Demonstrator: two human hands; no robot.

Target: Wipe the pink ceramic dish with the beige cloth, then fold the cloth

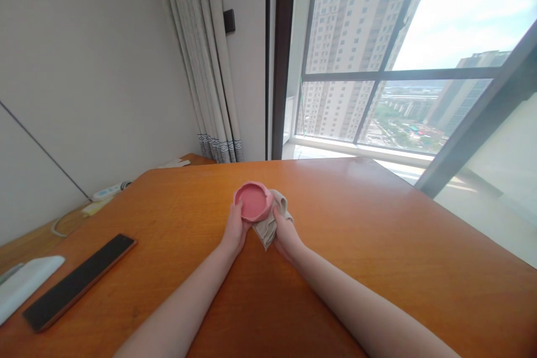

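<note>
A pink bowl (254, 201) with a wavy rim is held over the middle of the table, its inside facing me. My left hand (236, 230) grips its left side, with the thumb over the rim. Bunched against the bowl's right side is a beige cloth (266, 232), and my right hand (286, 233) is closed on it. One corner of the cloth hangs below the bowl. The fingers of both hands are partly hidden behind the bowl and cloth.
The wooden table (356, 224) spans the view. On its left lie a dark phone-like slab (79, 282) and a white object (29, 285). A power strip (107, 193) with a cable sits by the wall. Behind are a curtain (210, 67) and a window (377, 75).
</note>
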